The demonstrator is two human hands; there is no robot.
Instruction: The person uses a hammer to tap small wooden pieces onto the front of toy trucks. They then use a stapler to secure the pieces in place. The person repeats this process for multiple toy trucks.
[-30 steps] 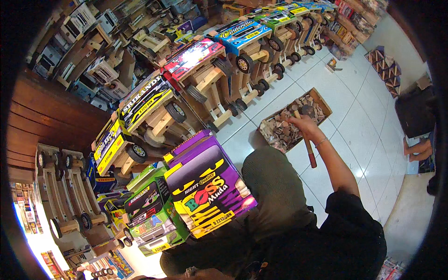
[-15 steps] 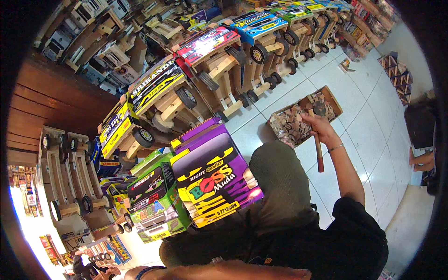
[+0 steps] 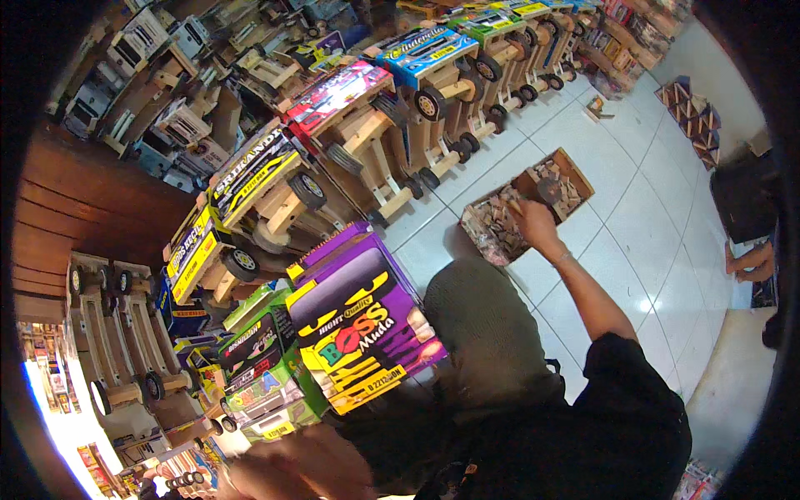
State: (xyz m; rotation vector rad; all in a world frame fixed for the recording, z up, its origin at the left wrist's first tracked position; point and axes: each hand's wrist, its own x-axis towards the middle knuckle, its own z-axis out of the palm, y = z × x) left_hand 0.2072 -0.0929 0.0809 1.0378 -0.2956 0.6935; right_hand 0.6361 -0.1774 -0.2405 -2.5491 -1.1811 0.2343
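Note:
My right hand (image 3: 536,227) reaches into a shallow rectangular box (image 3: 477,235) full of small wooden offcuts (image 3: 502,218). Its fingers are drawn together at the pieces; what they hold, if anything, is too small to make out. A dark round object (image 3: 550,190) lies on the offcuts just beyond this hand. At the lower left my left arm (image 3: 292,462) crosses in front of my body, blurred, and its fingers cannot be made out. Left of my knee (image 3: 479,312) stands a purple and yellow toy truck body (image 3: 358,333), with a green toy truck (image 3: 271,367) beside it.
A long row of wooden toy trucks, among them a red one (image 3: 342,96) and a blue one (image 3: 425,54), tilts along the far side. Two unpainted truck frames (image 3: 133,325) stand at the left. Another person's hand (image 3: 752,262) shows at the right edge of the tiled floor (image 3: 617,250).
My right hand has moved left and deeper into the offcuts. The wooden handle that hung below it no longer shows. My left arm has risen toward the green truck. The view has shifted slightly.

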